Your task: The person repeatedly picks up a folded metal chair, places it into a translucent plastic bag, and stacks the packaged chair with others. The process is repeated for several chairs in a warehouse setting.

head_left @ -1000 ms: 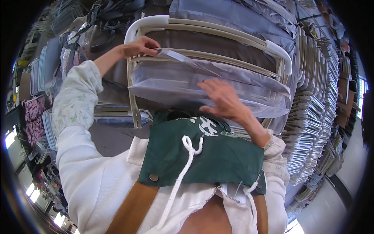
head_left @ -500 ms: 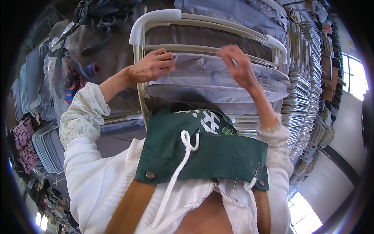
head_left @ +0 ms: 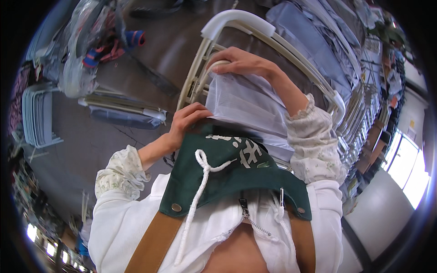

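Note:
A cream metal tube frame (head_left: 186,86) with white plastic corner covers (head_left: 236,19) lies tilted in front of me. Thin grey fabric (head_left: 250,98) is stretched across its inner part. At the fabric's upper left corner, my right hand (head_left: 243,61) is closed round a pale rounded bar end beside the frame's side tube. Lower down, my left hand (head_left: 189,119) has its fingers bent and pressed together at the fabric's left edge. Its fingertips are partly hidden, but the edge seems pinched in them.
A folded frame with grey fabric (head_left: 125,113) lies on the left. Beyond it stand pale tube frames (head_left: 38,116). Clear plastic bags (head_left: 75,59) and blue-and-red rolls (head_left: 135,38) lie at the upper left. Stacked metal frames (head_left: 355,109) line the right side.
My view has turned, and the frame now sits more slanted. My right hand has moved left onto the bar end; my left hand has come down to the fabric's left edge.

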A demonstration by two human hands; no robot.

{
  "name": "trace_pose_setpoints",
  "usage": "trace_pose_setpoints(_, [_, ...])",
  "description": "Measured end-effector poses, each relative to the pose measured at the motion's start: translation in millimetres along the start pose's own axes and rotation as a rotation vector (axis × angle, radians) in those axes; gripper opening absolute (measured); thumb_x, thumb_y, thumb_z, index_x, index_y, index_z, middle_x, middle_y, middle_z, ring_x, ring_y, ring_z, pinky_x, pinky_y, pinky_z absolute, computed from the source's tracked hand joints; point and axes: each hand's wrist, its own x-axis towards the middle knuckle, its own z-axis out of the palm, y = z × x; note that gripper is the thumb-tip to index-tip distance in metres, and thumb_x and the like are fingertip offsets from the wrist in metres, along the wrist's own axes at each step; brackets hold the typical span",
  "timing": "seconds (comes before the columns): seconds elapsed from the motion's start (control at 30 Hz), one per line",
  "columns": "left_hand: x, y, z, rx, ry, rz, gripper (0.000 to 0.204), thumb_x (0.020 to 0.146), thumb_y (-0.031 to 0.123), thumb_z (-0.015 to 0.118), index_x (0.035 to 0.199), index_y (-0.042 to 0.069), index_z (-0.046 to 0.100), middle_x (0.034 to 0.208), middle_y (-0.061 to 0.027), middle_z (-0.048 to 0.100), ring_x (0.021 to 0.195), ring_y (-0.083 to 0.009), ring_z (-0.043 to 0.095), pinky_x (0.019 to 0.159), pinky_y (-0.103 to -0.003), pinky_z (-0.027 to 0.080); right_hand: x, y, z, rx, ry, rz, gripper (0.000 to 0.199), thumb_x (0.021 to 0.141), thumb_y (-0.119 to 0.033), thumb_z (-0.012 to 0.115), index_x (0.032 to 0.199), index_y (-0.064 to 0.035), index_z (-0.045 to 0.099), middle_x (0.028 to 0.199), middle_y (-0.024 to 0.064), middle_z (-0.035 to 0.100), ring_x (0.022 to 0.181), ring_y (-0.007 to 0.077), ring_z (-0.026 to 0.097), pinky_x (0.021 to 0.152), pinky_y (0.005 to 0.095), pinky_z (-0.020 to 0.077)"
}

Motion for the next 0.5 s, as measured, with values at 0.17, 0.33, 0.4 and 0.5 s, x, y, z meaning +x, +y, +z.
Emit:
trace_pose_setpoints(0.17, [49, -34, -14, -0.217, 0.250, -0.297, 0.041, 0.088, 0.015, 0.071, 0.124, -0.001, 0.057, 0.114, -0.0125, 0.064, 0.102, -0.0162, 0.060, 0.091, -0.028, 0.046, 5, 10, 7, 0.189, -0.039, -0.183, 0.023, 0.089, -0.002, 0.062, 0.111, -0.0005, 0.068, 0.108, 0.0096, 0.067, 0.100, 0.0178, 0.061, 0.093, 0.0300, 0.0461])
trace_pose_setpoints(0.33, [94, -80, -22, -0.707, -0.176, -0.545, 0.035, 0.091, 0.015, 0.070, 0.120, -0.004, 0.063, 0.108, -0.0082, 0.069, 0.098, -0.0126, 0.064, 0.091, -0.027, 0.050, 5, 15, 10, 0.247, 0.078, -0.092, 0.023, 0.087, -0.006, 0.067, 0.110, -0.0013, 0.062, 0.104, 0.0059, 0.066, 0.097, 0.0151, 0.060, 0.088, 0.0311, 0.0482])
trace_pose_setpoints(0.4, [94, -83, -26, -0.779, -0.133, -0.647, 0.033, 0.089, 0.016, 0.072, 0.116, -0.002, 0.067, 0.099, -0.0085, 0.071, 0.091, -0.0128, 0.067, 0.087, -0.028, 0.053, 3, 16, 9, 0.203, 0.112, -0.057, 0.024, 0.086, -0.007, 0.068, 0.108, -0.0016, 0.061, 0.101, 0.0065, 0.066, 0.094, 0.0170, 0.062, 0.084, 0.0329, 0.0496])
trace_pose_setpoints(0.5, [97, -97, -27, -0.873, -0.118, -0.729, 0.031, 0.088, 0.012, 0.072, 0.116, -0.002, 0.068, 0.097, -0.0104, 0.072, 0.087, -0.0144, 0.069, 0.080, -0.029, 0.057, -5, 8, 9, -0.121, 0.232, 0.034, 0.024, 0.082, -0.005, 0.067, 0.105, -0.0017, 0.060, 0.094, 0.0113, 0.068, 0.087, 0.0246, 0.067, 0.078, 0.0359, 0.0516])
